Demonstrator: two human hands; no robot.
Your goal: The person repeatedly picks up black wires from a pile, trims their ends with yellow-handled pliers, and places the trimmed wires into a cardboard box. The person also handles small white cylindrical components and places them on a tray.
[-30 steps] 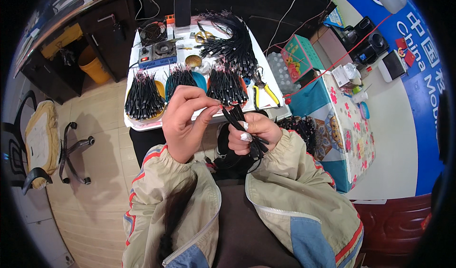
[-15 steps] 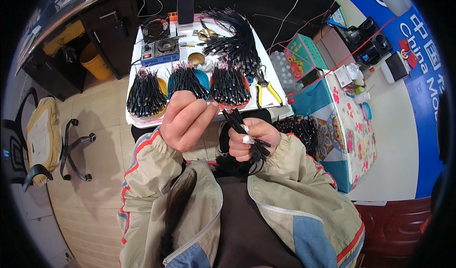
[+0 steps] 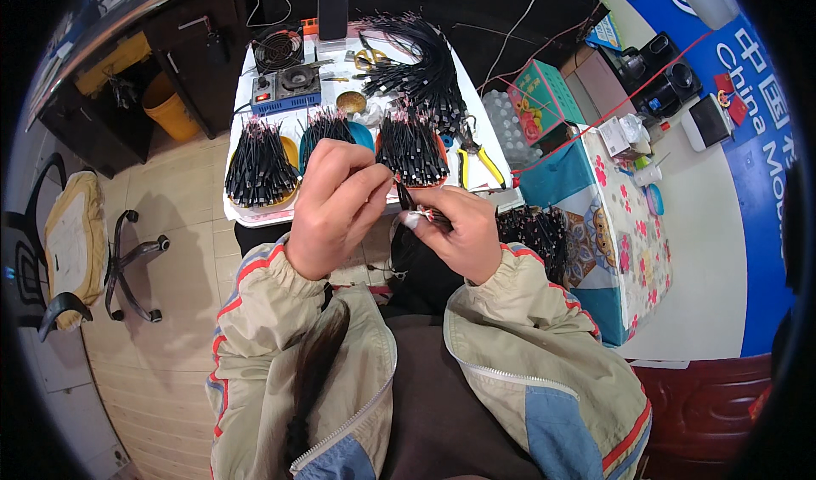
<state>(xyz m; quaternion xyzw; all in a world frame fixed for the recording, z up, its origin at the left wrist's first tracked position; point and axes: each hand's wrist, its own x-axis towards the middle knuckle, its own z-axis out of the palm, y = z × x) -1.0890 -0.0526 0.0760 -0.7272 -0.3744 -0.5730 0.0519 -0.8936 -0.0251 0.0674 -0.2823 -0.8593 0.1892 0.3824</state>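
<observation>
My right hand [image 3: 466, 232] is closed round a small bunch of black cables [image 3: 405, 198], over the table's near edge. White wrapping [image 3: 412, 220] covers its thumb tip. My left hand [image 3: 333, 212] meets it from the left, thumb and fingers pinched together at the bunch's upper end. A tiny reddish bit shows at that pinch, too small to name. Just beyond my hands stand three bundles of black cables with pinkish wire ends: a left bundle [image 3: 259, 167] in a yellow tray, a middle bundle [image 3: 325, 126] in a blue tray, and a right bundle [image 3: 411, 153] in an orange-red tray.
On the white table [image 3: 489, 193] are yellow-handled pliers [image 3: 478, 159], a blue heating device [image 3: 287, 93], a round tin [image 3: 350, 102], a phone [image 3: 332, 11] and a long cable heap [image 3: 425, 80]. More cables [image 3: 534, 233] lie right of my knees. A chair [image 3: 75, 242] stands left.
My right hand has turned and moved up and left with the cables, bringing their ends to my left fingertips. The left hand has risen slightly, staying pinched.
</observation>
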